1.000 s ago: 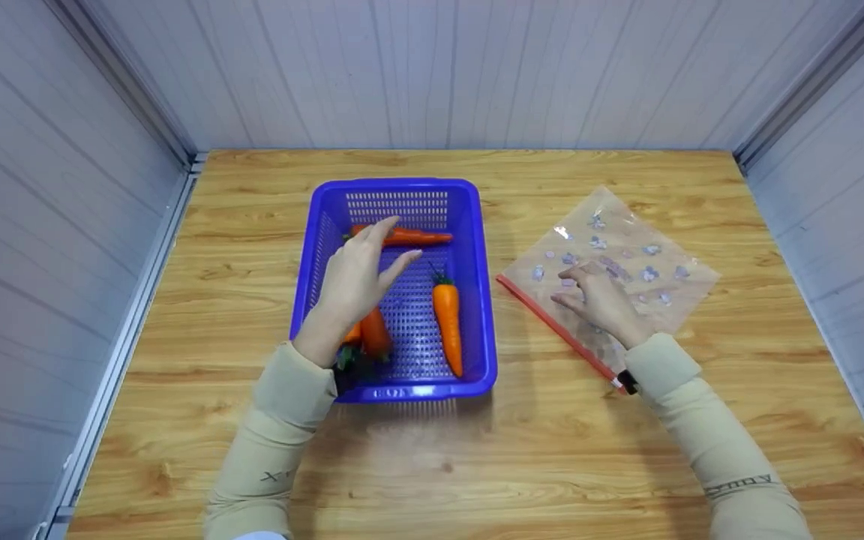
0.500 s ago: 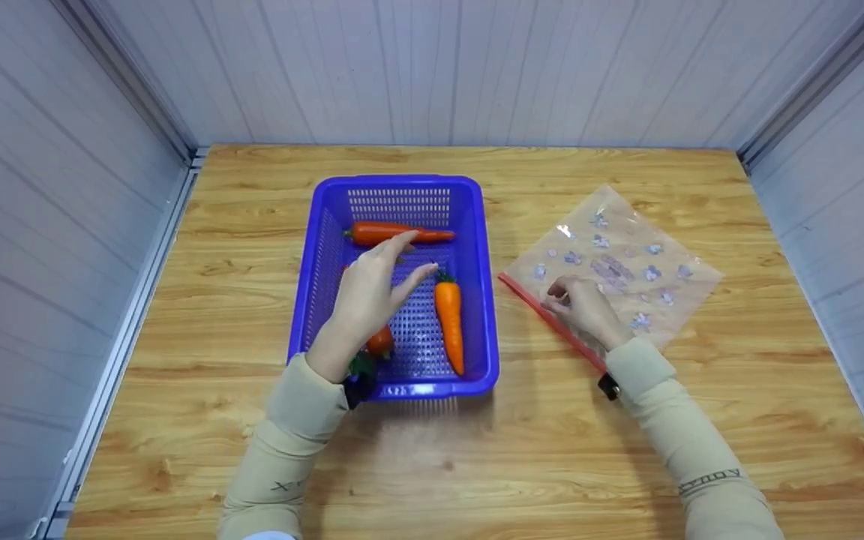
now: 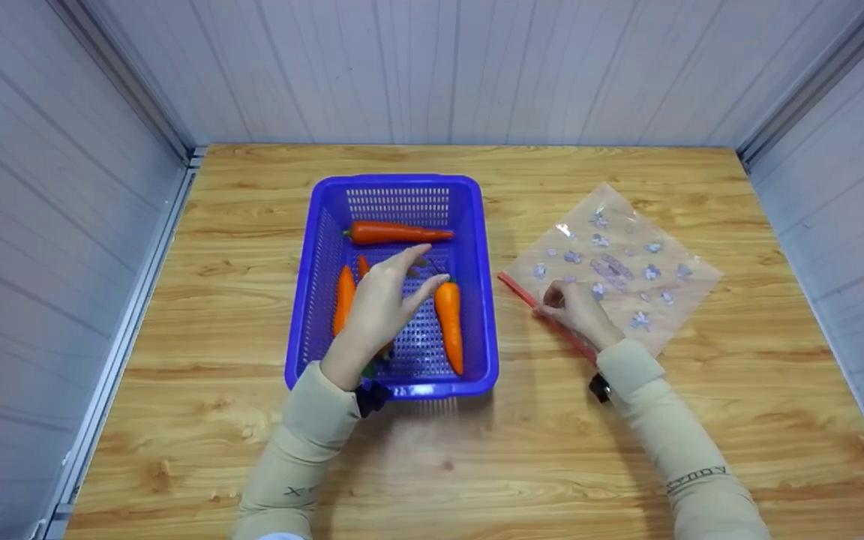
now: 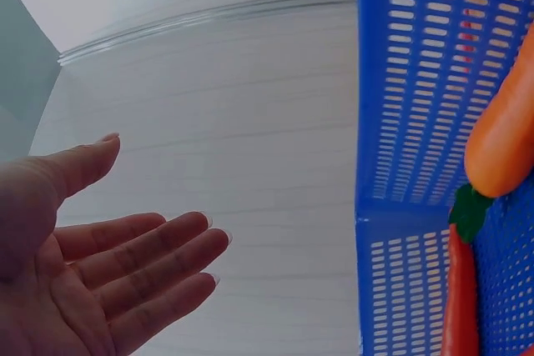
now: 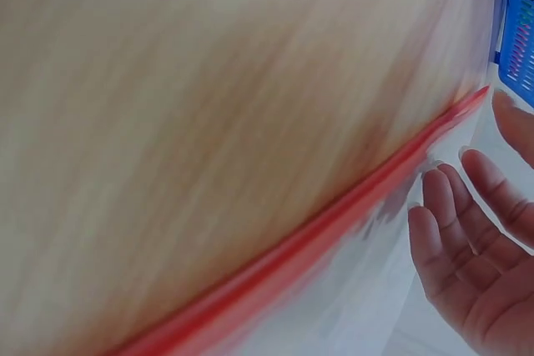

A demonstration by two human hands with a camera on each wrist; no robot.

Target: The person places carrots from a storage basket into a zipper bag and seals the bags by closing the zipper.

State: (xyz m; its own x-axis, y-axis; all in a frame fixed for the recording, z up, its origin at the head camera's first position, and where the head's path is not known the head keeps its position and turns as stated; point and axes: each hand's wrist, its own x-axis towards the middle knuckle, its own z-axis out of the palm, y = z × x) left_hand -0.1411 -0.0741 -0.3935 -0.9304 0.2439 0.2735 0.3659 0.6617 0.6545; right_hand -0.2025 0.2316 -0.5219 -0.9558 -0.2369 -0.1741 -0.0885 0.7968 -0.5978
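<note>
My left hand (image 3: 381,301) hovers over a blue plastic basket (image 3: 488,330), thumb and fingers spread apart with nothing between them. Its thumb tip overlaps the top of an orange carrot (image 3: 449,326) in the head view. My right hand (image 3: 580,309) is at the red zip edge (image 3: 516,288) of a clear, flower-printed zip bag (image 3: 631,240) that lies flat. In the right wrist view, a gap shows between the thumb and the bent fingers (image 5: 438,193), close beside the red strip. The bag's lower corner is hidden behind the right hand and sleeve.
A red-orange carrot (image 3: 394,233) lies across the basket's far end. Another orange carrot (image 3: 344,296) lies along its left side, with more partly hidden under the left hand. The wooden table (image 3: 447,465) is bounded by white panel walls (image 3: 432,75) at the back and sides.
My left hand has shifted right and nearer the front over the basket, toward the right-hand carrot. My right hand has moved left and down from the bag's middle to its red zip edge.
</note>
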